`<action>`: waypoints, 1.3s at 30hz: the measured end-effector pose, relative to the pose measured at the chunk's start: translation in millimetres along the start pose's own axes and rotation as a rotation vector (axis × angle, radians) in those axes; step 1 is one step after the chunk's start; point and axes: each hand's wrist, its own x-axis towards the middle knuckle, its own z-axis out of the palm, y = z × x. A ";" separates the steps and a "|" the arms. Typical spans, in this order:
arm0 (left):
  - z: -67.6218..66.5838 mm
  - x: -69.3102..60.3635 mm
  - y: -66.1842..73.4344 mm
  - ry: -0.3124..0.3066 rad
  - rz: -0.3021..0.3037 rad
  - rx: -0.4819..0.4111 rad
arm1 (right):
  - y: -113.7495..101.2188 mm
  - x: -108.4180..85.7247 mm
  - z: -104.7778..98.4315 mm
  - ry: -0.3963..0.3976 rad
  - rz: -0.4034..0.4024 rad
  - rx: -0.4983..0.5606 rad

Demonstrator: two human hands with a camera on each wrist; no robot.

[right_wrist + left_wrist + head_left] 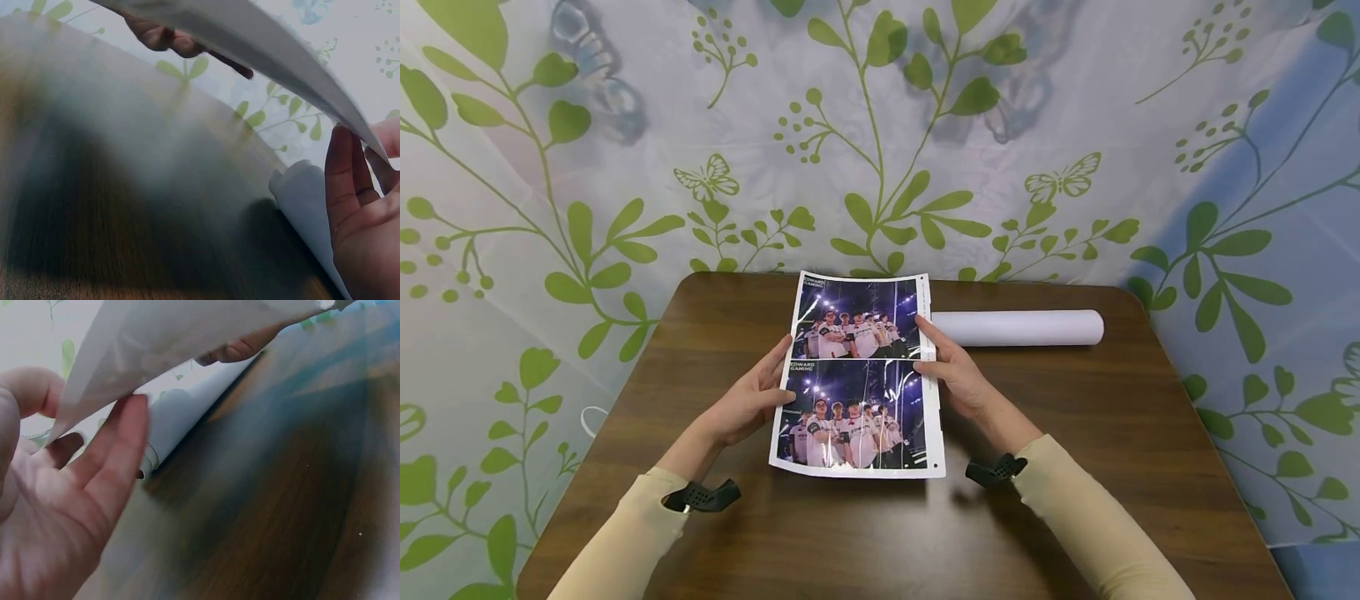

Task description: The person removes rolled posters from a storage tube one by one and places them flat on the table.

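A glossy photo sheet [859, 375] with two prints of the same group picture, one above the other, is held over the table. My left hand [747, 406] pinches its left edge, thumb on the front and fingers behind. On the opposite edge my right hand [958, 371] grips the white margin in the same way. Both wrist views show the sheet's plain back, a pale surface [187, 344] in the left one and a curved strip [262, 50] in the right one. Fingers [122, 450] of the left hand support it from beneath.
A white paper roll [1022, 327] lies across the back of the brown wooden table [865, 542], partly hidden behind the sheet and right hand. Behind the table hangs a cloth with green leaves [880, 167]. A thin white cord [591, 417] shows by the table's left edge.
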 end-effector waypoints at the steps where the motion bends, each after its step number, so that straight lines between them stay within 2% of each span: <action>1: 0.2 -2.0 0.3 -0.017 -0.013 -0.008 | -0.4 -0.1 0.0 0.001 0.000 -0.006; 4: 1.5 -6.4 1.8 -0.057 -0.040 -0.044 | -0.9 -0.1 -0.3 -0.004 0.002 -0.019; 8: 2.6 -8.9 4.0 -0.082 -0.033 -0.080 | 0.8 0.9 -1.2 0.004 0.011 0.004; 13: 5.1 -9.8 5.4 -0.058 0.001 -0.036 | 3.0 2.2 -0.8 0.010 -0.002 0.006; 17: 6.7 -10.2 5.0 -0.025 0.020 0.010 | 3.1 0.2 0.4 0.007 0.002 -0.046; 22: 5.2 -13.7 4.5 0.003 0.031 0.052 | -0.3 -6.9 2.1 -0.080 0.004 -0.066; 26: 2.0 -21.8 4.0 0.038 0.022 0.140 | -1.6 -9.7 5.9 -0.180 -0.013 -0.068; 29: -3.6 -30.0 3.5 0.055 0.007 0.262 | 0.0 -10.0 11.0 -0.220 -0.014 -0.100; 34: -15.4 -47.0 4.3 0.083 -0.082 0.487 | 5.1 -9.4 25.2 -0.268 -0.007 -0.167; 39: -28.1 -65.3 5.7 0.030 -0.178 0.513 | 13.1 -7.7 44.6 -0.297 0.017 -0.237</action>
